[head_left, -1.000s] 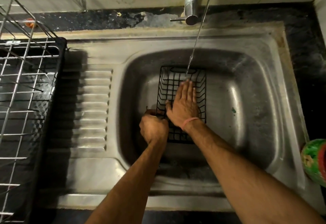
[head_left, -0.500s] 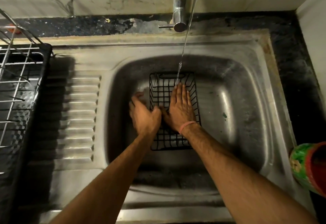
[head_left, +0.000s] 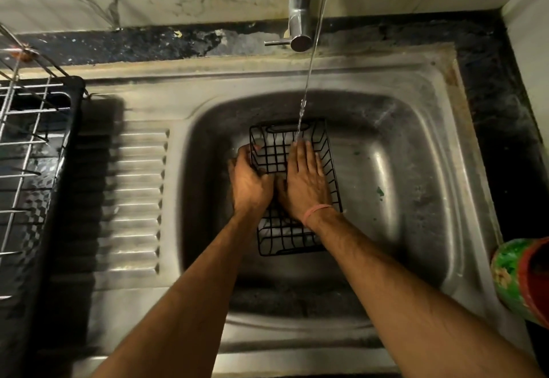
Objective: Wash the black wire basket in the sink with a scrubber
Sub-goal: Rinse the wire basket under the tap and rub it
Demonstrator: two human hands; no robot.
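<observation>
While water runs from the faucet (head_left: pixel 303 15) in a thin stream (head_left: pixel 309 80), the black wire basket (head_left: pixel 292 238) lies in the middle of the steel sink (head_left: pixel 416 169) bowl, open side up, with its long axis running front to back.

Head view:
- Left hand (head_left: pixel 251 183): positioned at the basket's left wall. The fingers are curled around the upper wire of that wall, with the fingertips (head_left: pixel 255 148) inside the rim.
- Right hand (head_left: pixel 306 184): laid flat, palm down, inside the basket. The fingers are extended and close together, holding nothing that can be seen. The stream lands at the fingertips (head_left: pixel 300 145). A pink band (head_left: pixel 316 210) circles the wrist.
- Scrubber: cannot be identified in either hand. A small green fragment (head_left: pixel 379 191) lies on the bowl floor to the right of the basket.
- Surroundings: a ribbed drainboard (head_left: pixel 130 199) adjoins the bowl on the left. A wire dish rack (head_left: pixel 26 145) in a black tray stands beyond it. A green and red container (head_left: pixel 523 279) sits at the right edge.
</observation>
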